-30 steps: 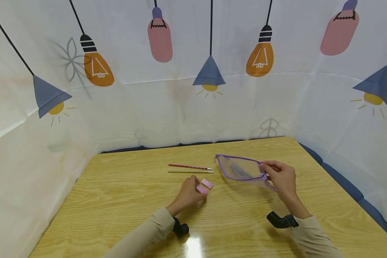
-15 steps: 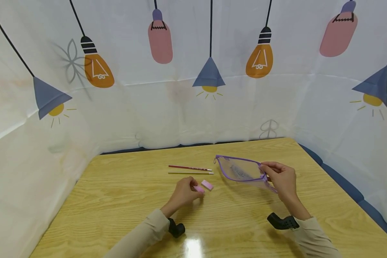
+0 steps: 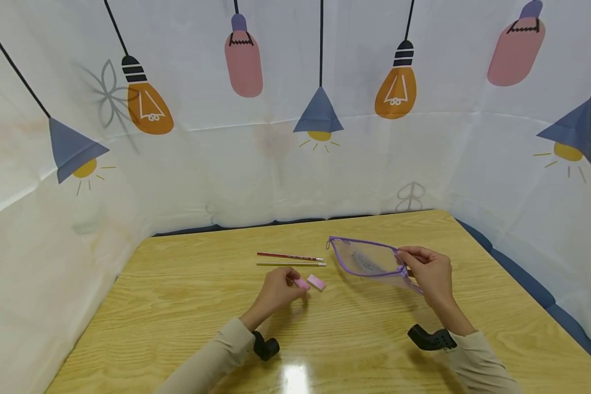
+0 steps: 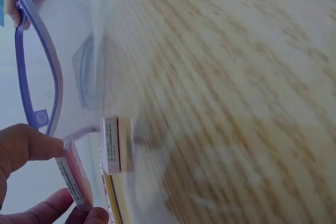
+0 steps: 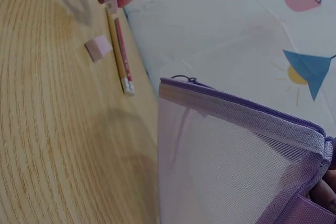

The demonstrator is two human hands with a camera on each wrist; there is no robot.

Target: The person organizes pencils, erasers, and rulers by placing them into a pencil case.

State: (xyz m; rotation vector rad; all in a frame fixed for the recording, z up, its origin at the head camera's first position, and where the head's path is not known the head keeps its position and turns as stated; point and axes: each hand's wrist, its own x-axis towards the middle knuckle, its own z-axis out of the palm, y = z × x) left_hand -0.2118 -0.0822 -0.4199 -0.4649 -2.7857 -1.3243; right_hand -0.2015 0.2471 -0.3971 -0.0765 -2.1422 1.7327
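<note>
My left hand (image 3: 276, 290) pinches a pink eraser (image 4: 75, 174) between thumb and fingers, raised off the table in the left wrist view. A second pink eraser (image 3: 316, 282) lies on the table just right of it. My right hand (image 3: 429, 272) grips one end of a purple-edged mesh zipper pouch (image 3: 369, 257), its zipped mouth spread apart. Through the mesh shows a dark printed patch. Behind the left hand lie a red pencil (image 3: 288, 255) and a yellow pencil (image 3: 290, 264), side by side, with eraser ends toward the pouch.
The wooden table (image 3: 187, 306) reaches back to a white curtain (image 3: 256, 175) printed with lamps and bulbs, which also hangs along both sides. A black wrist mount (image 3: 266, 346) sits on the left wrist, another black mount (image 3: 430, 337) on the right.
My left hand has drawn the pinched eraser left, away from the second eraser, and shifted its hold on it. The right hand and the pouch have stayed in place.
</note>
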